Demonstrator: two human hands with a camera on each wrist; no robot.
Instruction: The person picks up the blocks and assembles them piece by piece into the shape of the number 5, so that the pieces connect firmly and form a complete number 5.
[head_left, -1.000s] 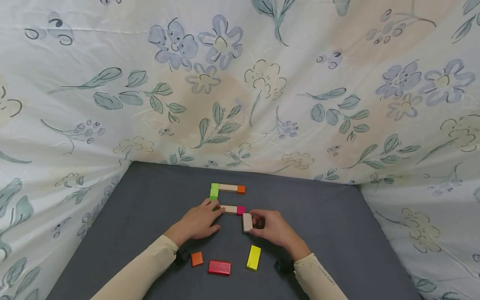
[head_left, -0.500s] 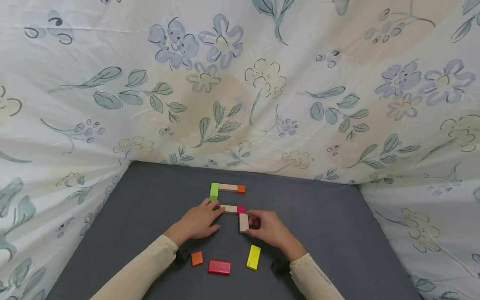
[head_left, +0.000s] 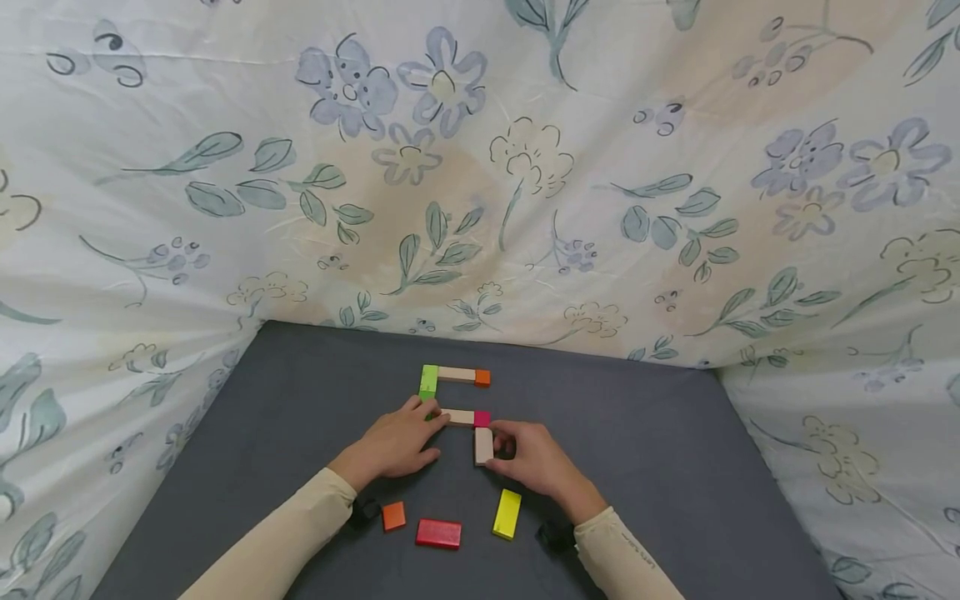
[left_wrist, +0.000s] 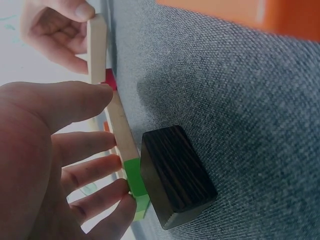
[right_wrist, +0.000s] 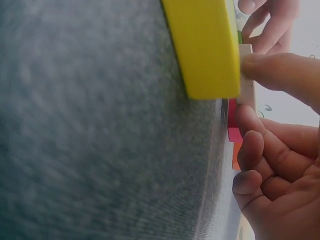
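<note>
My right hand (head_left: 536,457) pinches a pale wooden block (head_left: 483,447) between thumb and fingers. Its far end is at a pink block (head_left: 482,419); the head view does not show whether they touch. My left hand (head_left: 393,446) lies palm down with relaxed fingers. Its fingertips rest at the corner where a green block (left_wrist: 134,175) meets a pale wooden block (head_left: 459,417), partly covering both. That wooden block runs to the pink one. From the corner, a light green block (head_left: 428,380) leads to another pale block (head_left: 456,376), ending in an orange block (head_left: 482,378).
Nearer the person lie an orange block (head_left: 393,517), a red block (head_left: 438,534) and a yellow block (head_left: 507,514) on the dark grey cloth (head_left: 645,467). A black wood-grained block (left_wrist: 177,172) is beside the left hand. Floral fabric (head_left: 480,183) hangs around the table.
My right hand has slid the pale block a little to the left, under the pink block's near side. My left hand has stayed in place.
</note>
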